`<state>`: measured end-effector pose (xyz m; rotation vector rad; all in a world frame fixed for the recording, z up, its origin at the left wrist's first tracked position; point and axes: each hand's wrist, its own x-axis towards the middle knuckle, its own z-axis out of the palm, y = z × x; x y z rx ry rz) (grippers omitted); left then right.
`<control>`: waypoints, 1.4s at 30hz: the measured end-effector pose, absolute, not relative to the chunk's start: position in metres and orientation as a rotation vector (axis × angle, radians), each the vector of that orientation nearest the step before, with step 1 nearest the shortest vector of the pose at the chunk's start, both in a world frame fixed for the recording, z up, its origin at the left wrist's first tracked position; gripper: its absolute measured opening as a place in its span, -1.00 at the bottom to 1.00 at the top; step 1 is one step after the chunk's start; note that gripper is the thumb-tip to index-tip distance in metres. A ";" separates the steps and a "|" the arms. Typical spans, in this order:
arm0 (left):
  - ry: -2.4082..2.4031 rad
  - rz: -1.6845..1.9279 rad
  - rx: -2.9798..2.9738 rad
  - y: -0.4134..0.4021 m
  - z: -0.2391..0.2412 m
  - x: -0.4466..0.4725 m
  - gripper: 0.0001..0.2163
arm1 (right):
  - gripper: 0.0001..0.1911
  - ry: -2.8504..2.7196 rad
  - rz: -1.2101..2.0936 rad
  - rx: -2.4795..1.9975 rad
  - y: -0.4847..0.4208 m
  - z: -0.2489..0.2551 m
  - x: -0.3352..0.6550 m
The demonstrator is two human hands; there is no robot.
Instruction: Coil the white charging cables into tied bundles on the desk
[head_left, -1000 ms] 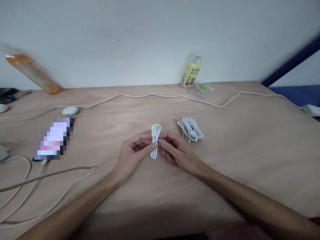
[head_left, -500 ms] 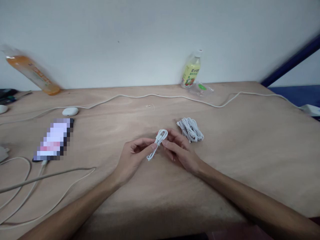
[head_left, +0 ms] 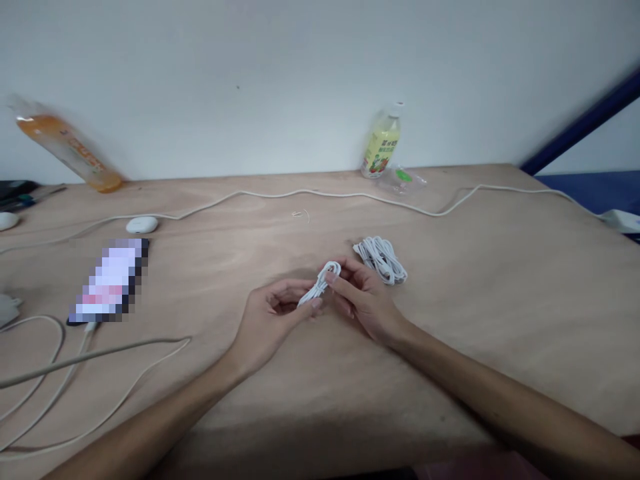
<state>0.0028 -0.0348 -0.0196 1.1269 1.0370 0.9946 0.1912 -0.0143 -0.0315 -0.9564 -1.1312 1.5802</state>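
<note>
Both hands meet over the middle of the wooden table (head_left: 450,373). My left hand (head_left: 273,320) and my right hand (head_left: 363,300) pinch a small coiled white cable (head_left: 323,283) between their fingertips; the coil lies tilted, its upper end toward the right hand. A second bundle of white cable (head_left: 381,259) rests on the table just right of and behind my right hand, untouched.
A phone (head_left: 110,280) lies at the left with a cable plugged in; loose cords trail near the left front edge. A long white cord (head_left: 300,194) crosses the back of the table. A yellow-labelled bottle (head_left: 380,141), an orange bottle (head_left: 65,145) and a white earbud case (head_left: 142,225) stand farther back.
The small coil has swung from upright to tilted right, and both hands have closed in tighter around it. The other bundle has stayed put.
</note>
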 end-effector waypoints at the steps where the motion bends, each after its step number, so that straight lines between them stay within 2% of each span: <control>1: 1.048 0.984 1.124 -0.035 -0.020 0.003 -0.72 | -0.48 -1.124 1.584 -0.954 -0.014 -0.032 0.191; 12: 0.943 0.960 1.126 -0.033 -0.019 0.000 -0.61 | -0.53 -1.191 1.667 -0.912 -0.011 -0.033 0.194; 24: 1.034 0.874 1.200 -0.033 -0.017 0.001 -0.56 | -0.49 -1.168 1.563 -0.998 -0.012 -0.031 0.192; 37: 0.985 0.890 1.143 -0.034 -0.015 0.002 -0.59 | -0.53 -1.220 1.598 -0.929 -0.013 -0.029 0.192; 42: 0.884 0.904 1.180 -0.035 -0.017 -0.002 -0.53 | -0.52 -1.251 1.549 -0.923 -0.016 -0.011 0.198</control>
